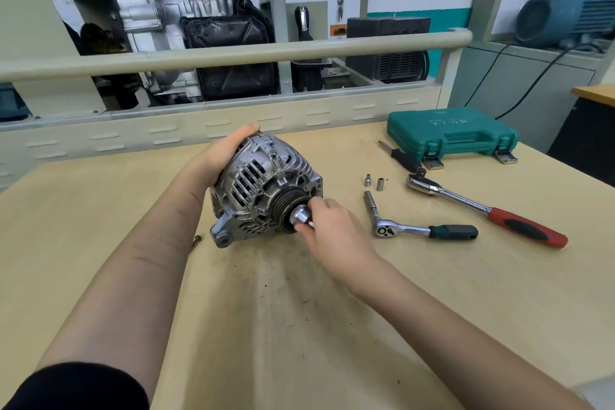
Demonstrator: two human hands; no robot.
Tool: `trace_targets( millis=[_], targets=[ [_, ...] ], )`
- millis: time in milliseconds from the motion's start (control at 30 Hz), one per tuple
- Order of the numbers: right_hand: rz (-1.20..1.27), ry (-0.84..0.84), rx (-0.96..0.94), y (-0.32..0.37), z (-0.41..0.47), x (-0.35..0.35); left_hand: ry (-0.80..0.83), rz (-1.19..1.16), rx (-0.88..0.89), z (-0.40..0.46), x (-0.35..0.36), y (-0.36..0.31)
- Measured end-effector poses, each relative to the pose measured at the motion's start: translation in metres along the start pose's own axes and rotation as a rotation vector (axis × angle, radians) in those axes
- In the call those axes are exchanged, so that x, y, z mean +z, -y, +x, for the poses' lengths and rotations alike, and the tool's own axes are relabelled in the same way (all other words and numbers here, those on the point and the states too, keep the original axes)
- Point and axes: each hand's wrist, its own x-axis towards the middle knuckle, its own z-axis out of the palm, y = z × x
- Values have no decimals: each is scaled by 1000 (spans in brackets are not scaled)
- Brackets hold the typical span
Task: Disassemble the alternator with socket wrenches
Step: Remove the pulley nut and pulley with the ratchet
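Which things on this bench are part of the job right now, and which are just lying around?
In use: alternator, held by the left hand; socket on its pulley, pinched by the right hand.

Lying about: red-handled ratchet, green-handled ratchet, two loose sockets, screwdriver, closed green tool case.

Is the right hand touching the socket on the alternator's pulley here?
Touching. The head view shows the right hand pinching the silver socket, which sits at the pulley of the alternator.
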Motion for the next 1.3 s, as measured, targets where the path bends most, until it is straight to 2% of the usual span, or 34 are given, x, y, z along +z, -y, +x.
trace_targets(
  millis=[133, 200, 267, 400, 433, 500, 600, 700, 833, 900, 967, 1000, 1067, 1100, 1133, 1167, 1200, 1233, 1300],
  targets=[
    [-37, -29, -8, 1, -3, 3, -4, -12, 6, 0, 1, 0],
    [40, 13, 21, 1, -3, 4, -3, -10, 2, -1, 1, 0],
    [305, 109, 107, -6, 1, 1, -17, -9, 0, -1, 0, 0],
    [1282, 389, 355, -31, 0, -11, -33, 0, 1, 1, 0, 1],
    [1436, 399, 384, -34, -2, -11, -33, 2, -2, 1, 0, 0],
    [1557, 404, 414, -36, -6, -8, -37, 2, -8, 0, 1, 0],
    [1526, 460, 463, -37, -9, -8, -40, 4, -10, 0, 1, 0],
    [1339, 622, 421, -43, -17, -16, -38, 7, -4, 0, 1, 0],
    [1324, 817, 505, -60, -37, -15, -34, 19, 6, 0, 0, 1],
    [1383, 777, 565, -61, -48, -13, -28, 25, 8, 0, 0, 1],
    [1337, 560, 561, -52, -54, -13, -22, 23, 10, 0, 0, 1],
    [1146, 402, 487, -45, -56, -13, -20, 22, 12, 0, 0, 1],
    [429, 108, 261, -30, -59, -11, -29, 18, 13, 0, 0, 1],
    [65, 32, 159, -25, -60, -10, -35, 17, 10, 0, 0, 1],
    [-142, -14, 91, -23, -63, -5, -38, 19, 7, 0, 1, 0],
    [-188, -39, 65, -23, -65, -3, -37, 24, 5, 0, 1, 0],
    [-68, -40, 75, -25, -67, -2, -34, 29, 7, 0, 0, 0],
    [158, 2, 140, -26, -67, -2, -29, 31, 11, -1, 0, 1],
    [745, 170, 341, -24, -61, -4, -25, 37, 16, -1, 0, 1]
  ],
)
